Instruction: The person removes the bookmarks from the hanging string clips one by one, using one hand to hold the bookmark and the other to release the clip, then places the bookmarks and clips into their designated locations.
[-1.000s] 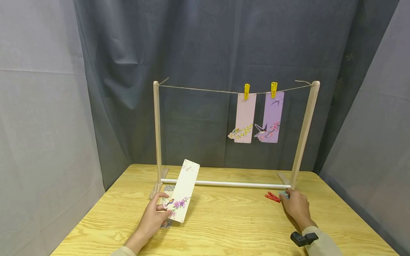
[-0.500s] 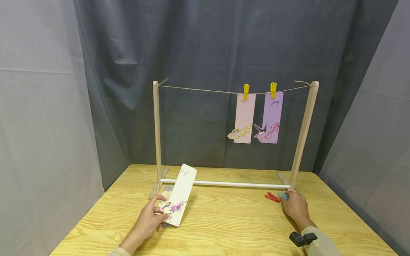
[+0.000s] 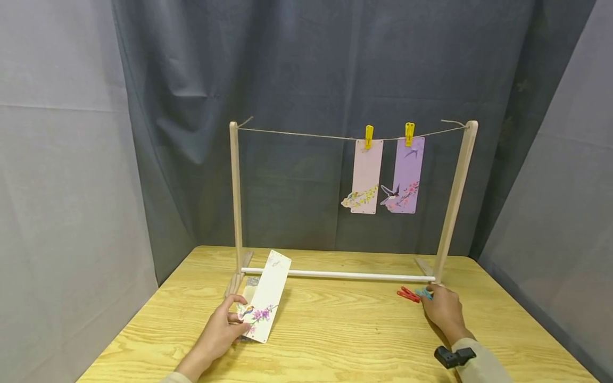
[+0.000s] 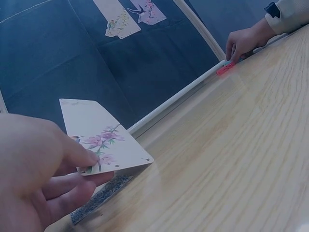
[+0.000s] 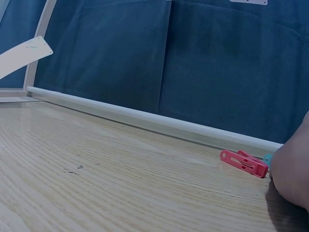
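Observation:
My left hand (image 3: 217, 329) pinches a cream bookmark (image 3: 274, 276) near its lower end, thumb in front. A bird and purple blossoms are printed on it. It is tilted over another flat piece with a grey patterned edge (image 4: 100, 199) lying on the table. At the right foot of the rack, my right hand (image 3: 442, 308) reaches down with bent fingers at blue clothespins (image 3: 423, 293). The fingertips are partly hidden, and I cannot tell whether they grip one. Red clothespins (image 3: 407, 294) lie just left of the blue ones.
A wooden rack with a right post (image 3: 457, 202), a left post (image 3: 236, 202) and a white bottom bar (image 3: 354, 275) stands on the table (image 3: 345, 340). From its string (image 3: 297, 133) hang a pink bookmark (image 3: 367, 173) and a purple bookmark (image 3: 407, 173), held by yellow clothespins (image 3: 369, 137). Dark cloth hangs behind.
My left hand has lowered the cream bookmark and drawn it slightly left. The right hand stays nearly in place, and more of the blue clothespins shows beside its fingers.

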Demonstrator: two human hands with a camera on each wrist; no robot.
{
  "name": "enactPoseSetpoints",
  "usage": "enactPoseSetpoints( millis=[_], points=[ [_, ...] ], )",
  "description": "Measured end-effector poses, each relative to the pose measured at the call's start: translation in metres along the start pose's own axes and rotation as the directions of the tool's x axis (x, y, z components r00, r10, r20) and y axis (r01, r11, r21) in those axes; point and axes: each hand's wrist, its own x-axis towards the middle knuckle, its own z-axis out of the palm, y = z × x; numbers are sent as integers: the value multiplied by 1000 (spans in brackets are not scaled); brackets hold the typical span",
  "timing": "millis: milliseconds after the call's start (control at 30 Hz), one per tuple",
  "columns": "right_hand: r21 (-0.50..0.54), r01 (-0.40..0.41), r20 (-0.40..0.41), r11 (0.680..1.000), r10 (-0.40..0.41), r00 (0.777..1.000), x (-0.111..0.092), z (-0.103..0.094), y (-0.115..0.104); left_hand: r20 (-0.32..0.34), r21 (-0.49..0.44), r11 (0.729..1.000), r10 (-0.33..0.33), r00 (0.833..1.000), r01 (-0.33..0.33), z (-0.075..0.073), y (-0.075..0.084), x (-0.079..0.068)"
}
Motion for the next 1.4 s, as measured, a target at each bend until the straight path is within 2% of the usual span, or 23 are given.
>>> enactPoseSetpoints(
  millis=[367, 567, 767, 967, 1167, 1400],
  points=[
    [5, -14, 4, 1000, 14, 1000, 0, 2, 0, 2, 1, 1000, 18, 1000, -18, -3, -1, -4],
    [6, -14, -4, 1000, 14, 1000, 1, 1, 0, -28, 94, 994, 57, 998, -54, -3, -2, -2],
    [4, -14, 1, 1000, 14, 1000, 2, 0, -1, -90, 205, 977, 71, 993, -51, -3, -2, -2],
    [3, -18, 2, 1000, 18, 1000, 2, 0, -1, -89, 240, 969, 85, 992, -61, -4, -4, -1],
    [0, -23, 1, 1000, 23, 1000, 1, 1, 0, -75, 277, 959, 77, 994, -54, -6, -5, -1],
    [1, -24, -4, 1000, 24, 1000, 0, 2, -1, -70, 338, 941, 23, 997, 2, -11, -6, -2]
  ],
)
